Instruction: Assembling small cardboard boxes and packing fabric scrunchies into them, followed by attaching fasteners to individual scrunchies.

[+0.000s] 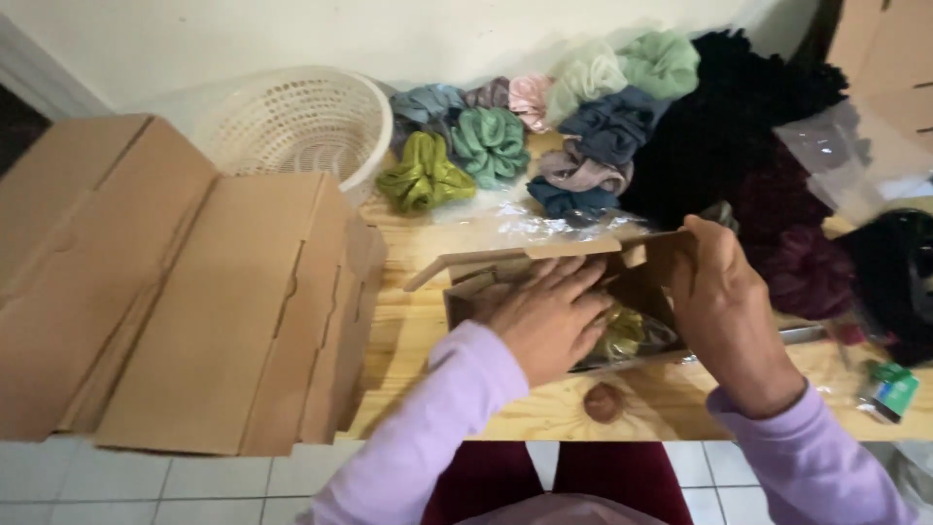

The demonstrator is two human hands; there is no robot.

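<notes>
Hands in open brown cardboard box, flat brown cartons left

The left hand presses into an open box at the table's front edge, while the right hand grips its right flap.

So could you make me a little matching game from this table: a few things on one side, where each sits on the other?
Things:
1. white basket
2. stack of flat cardboard boxes
3. left hand
4. olive-green scrunchie

Places:
A. pressing down inside the open small box
B. far left of the table, hanging over its front edge
C. at the back by the wall
D. just right of the basket

Pairs: 1-C, 2-B, 3-A, 4-D
</notes>
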